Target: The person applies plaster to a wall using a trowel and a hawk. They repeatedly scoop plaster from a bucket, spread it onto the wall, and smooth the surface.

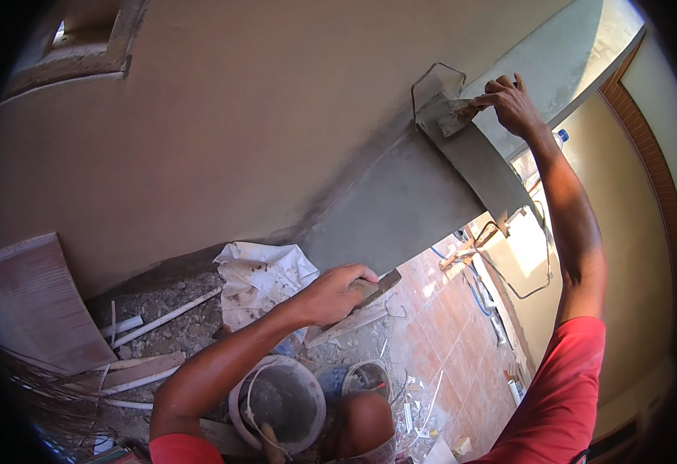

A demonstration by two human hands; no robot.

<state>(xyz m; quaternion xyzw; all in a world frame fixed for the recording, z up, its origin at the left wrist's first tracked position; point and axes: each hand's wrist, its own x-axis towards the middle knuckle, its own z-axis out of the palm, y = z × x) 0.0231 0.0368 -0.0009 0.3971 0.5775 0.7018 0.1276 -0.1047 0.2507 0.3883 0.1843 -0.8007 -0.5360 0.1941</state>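
Right arm reaches far up, elbow slightly bent, wrist bent over. Right hand (pixel 508 100) high at the far end of the grey slab (pixel 400 197), fingers closed on the handle of a scraper (pixel 458 117), one finger raised. Left arm bent at the elbow, forearm crossing up and inward; left hand (pixel 337 294) at the slab's near edge, just beside a white cloth (pixel 261 282), fingers curled over a brownish piece (pixel 367 288).

Scraper handle mostly covered by the right hand. Left palm hides much of the brownish piece; cannot tell whether it is gripped or only touched. Bucket (pixel 239 402) cut across by the forearm.

Scraper: broad blade, mottled grey, over the wall-side end of a raised grey band (pixel 481 158); contact unclear. Slab smooth, damp-looking along the wall (pixel 261 116). Bent wire (pixel 437 65) stands at the band's upper end
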